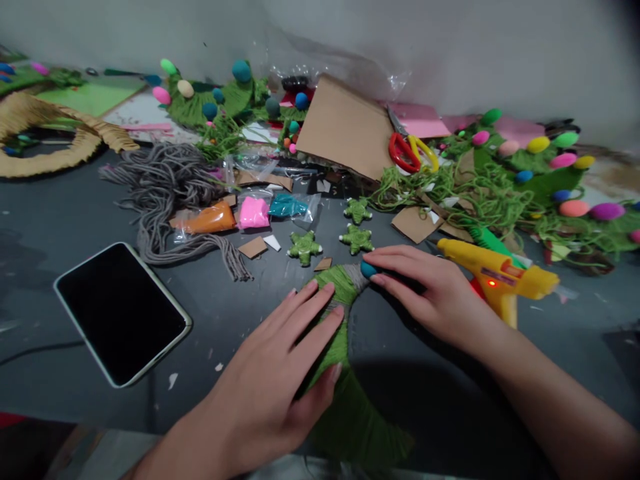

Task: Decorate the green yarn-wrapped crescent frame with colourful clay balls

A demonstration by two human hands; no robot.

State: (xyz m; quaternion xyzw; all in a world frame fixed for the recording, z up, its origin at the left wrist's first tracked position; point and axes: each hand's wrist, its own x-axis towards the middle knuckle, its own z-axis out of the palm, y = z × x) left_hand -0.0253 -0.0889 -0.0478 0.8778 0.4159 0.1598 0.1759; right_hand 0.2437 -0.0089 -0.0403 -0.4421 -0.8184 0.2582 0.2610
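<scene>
A curved piece wrapped in green and grey yarn point(345, 283) lies on the dark table. My left hand point(280, 360) rests over its left side, fingers spread and lying on the yarn. At the upper end of the piece, my right hand point(430, 287) pinches a small blue ball point(369, 269) between thumb and fingers, against the grey yarn tip. Just above are green yarn stars, one at the left point(304, 248), one nearer my right hand point(357, 238) and one behind point(357, 210). The lower part of the piece widens into a green yarn shape beneath my left hand.
A yellow glue gun point(495, 270) with a red light lies right of my right hand. A tablet point(123, 313) is at left. Behind are grey yarn point(165, 187), bagged clay point(254, 212), cardboard point(345, 127), scissors point(406, 152) and green yarn scraps point(480, 193).
</scene>
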